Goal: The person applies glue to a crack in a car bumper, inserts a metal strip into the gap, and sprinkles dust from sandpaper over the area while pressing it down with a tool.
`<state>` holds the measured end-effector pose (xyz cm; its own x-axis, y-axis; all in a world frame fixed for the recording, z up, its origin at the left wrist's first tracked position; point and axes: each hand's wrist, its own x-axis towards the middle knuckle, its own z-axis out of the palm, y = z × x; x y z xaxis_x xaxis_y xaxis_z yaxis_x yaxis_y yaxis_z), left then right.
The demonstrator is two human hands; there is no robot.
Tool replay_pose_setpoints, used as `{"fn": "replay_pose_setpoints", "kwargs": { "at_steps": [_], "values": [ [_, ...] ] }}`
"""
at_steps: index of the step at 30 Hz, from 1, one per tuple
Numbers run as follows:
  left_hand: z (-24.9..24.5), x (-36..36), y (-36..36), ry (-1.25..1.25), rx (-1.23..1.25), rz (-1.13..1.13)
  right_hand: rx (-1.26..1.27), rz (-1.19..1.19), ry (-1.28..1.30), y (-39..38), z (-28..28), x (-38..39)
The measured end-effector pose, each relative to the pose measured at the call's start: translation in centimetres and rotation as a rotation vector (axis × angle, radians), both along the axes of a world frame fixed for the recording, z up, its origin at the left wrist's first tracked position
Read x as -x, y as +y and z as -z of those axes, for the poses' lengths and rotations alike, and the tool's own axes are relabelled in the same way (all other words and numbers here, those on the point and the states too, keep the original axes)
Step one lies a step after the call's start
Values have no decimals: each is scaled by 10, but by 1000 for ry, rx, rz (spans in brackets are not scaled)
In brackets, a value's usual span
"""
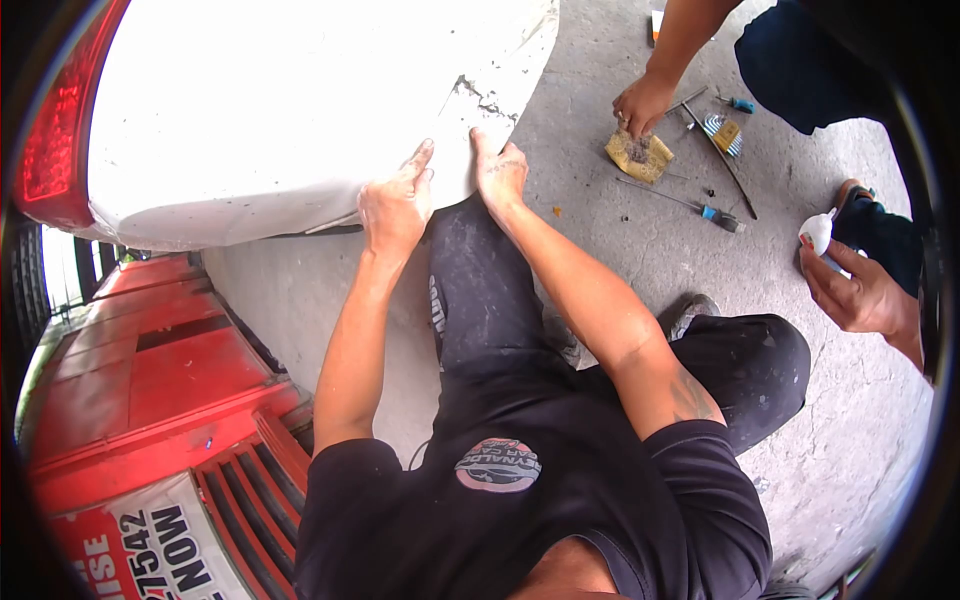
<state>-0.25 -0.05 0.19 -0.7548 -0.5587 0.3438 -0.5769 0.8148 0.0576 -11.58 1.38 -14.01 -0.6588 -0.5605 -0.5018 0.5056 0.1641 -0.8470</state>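
Observation:
Both of my hands grip the lower edge of a white car bumper [270, 130], close to its corner. My left hand [395, 210] has its thumb up against the outer face, the fingers curling at the edge and partly hidden. Just to its right, my right hand [502, 172] holds the bumper at the corner, thumb pointing up along the surface. Above my hands the paint is chipped and cracked, with a dark damaged patch [480, 98]. My knee is right below the corner.
A co-worker's hand [645, 100] touches a yellow cloth-like piece [650, 165] with dark bits; their other hand [855, 290] holds a small white object [817, 232]. Screwdrivers [722, 218], a hex key set [722, 134] and a metal rod [728, 170] lie on the concrete. A red tail light [60, 130] is left.

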Motion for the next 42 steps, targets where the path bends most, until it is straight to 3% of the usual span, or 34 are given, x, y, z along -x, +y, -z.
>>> {"fn": "replay_pose_setpoints", "kwargs": {
  "at_steps": [13, 23, 37, 42],
  "values": [
    [-2, 1, 2, -29, -66, -80, 7, 40, -2, 5, -8, -1],
    [0, 1, -2, -5, -35, -8, -10, 9, 70, 3, 0, -1],
    [3, 0, -2, -19, -33, -8, 141, -82, -1, 17, 9, 3],
    [4, 0, -1, 6, -37, -13, 21, 47, 135, 27, 11, -6]
  ]
}}
